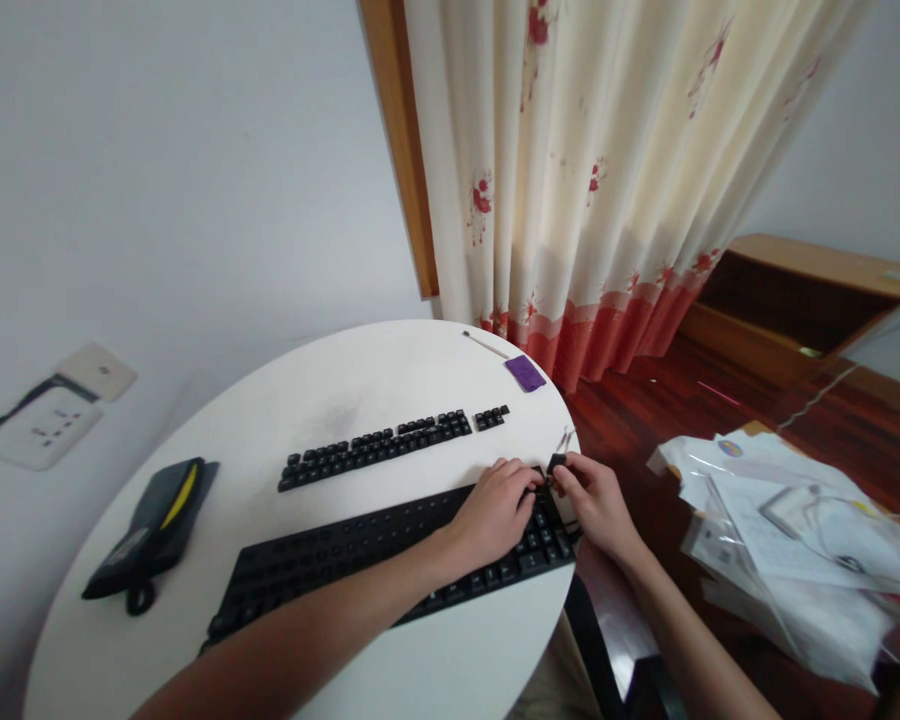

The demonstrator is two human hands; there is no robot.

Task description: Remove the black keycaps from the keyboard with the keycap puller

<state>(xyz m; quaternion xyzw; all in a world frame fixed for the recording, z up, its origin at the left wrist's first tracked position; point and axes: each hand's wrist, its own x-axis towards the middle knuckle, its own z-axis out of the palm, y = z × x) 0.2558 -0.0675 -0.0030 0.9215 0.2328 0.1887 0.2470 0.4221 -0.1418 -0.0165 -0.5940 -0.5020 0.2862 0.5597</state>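
Note:
The black keyboard [360, 545] lies on the white round table; many of its upper keys are off, while keycaps show on its right end and front row. Over its far right part is my left hand [499, 505], fingers curled and pinched together; whatever lies between the fingertips is too small to make out. Beside it, at the keyboard's right corner, my right hand [592, 495] pinches a keycap puller [557, 462], a small black piece with thin metal prongs pointing up. Loose black keycaps [375, 450] stand in rows behind the keyboard.
On the white table [390, 370] lie a purple cloth [525, 373] and a thin brush [486, 345] at the far edge. A black pouch-like item with a yellow stripe [154, 525] sits at left. Papers and plastic bags [787, 540] are piled at right, below a wooden cabinet [817, 265].

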